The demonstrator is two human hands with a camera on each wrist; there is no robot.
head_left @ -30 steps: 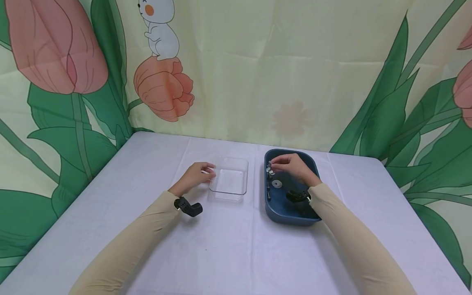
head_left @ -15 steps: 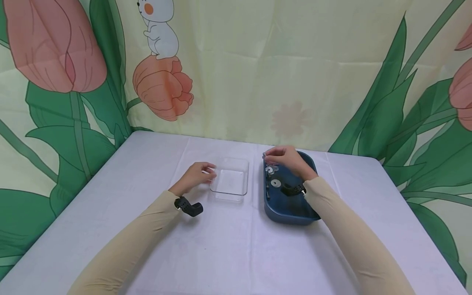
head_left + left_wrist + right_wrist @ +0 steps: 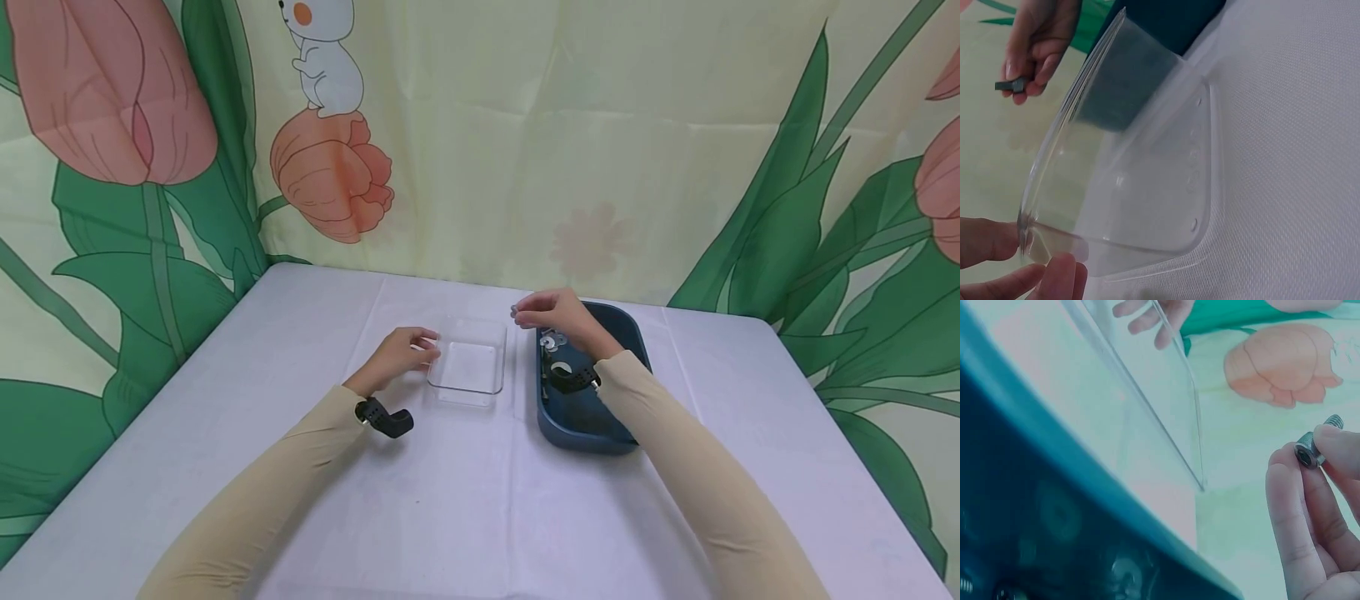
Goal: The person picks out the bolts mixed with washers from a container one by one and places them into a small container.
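In the head view my right hand [image 3: 551, 312] is in the air by the far left corner of the blue tray [image 3: 588, 442]. Its thumb and fingers pinch a short socket head screw [image 3: 1311, 450], whose hex recess and threaded end show in the right wrist view. My left hand [image 3: 401, 357] is at the left side of a clear plastic box [image 3: 468, 390] that stands on the table. Thumb and fingers lie on either side of the box's rim [image 3: 1022, 219] at a corner, gripping it. Through its clear walls no contents show.
Inside the blue tray, along its left side, lie washers [image 3: 551, 342] and other small metal parts. A white cloth covers the table [image 3: 450, 508]. Behind it hangs a flower-printed curtain [image 3: 480, 167]. Each wrist wears a black camera band [image 3: 385, 418].
My right hand has risen out of the blue tray with the screw and moved left, past the tray's rim toward the clear box. The left hand and the box have stayed in place.
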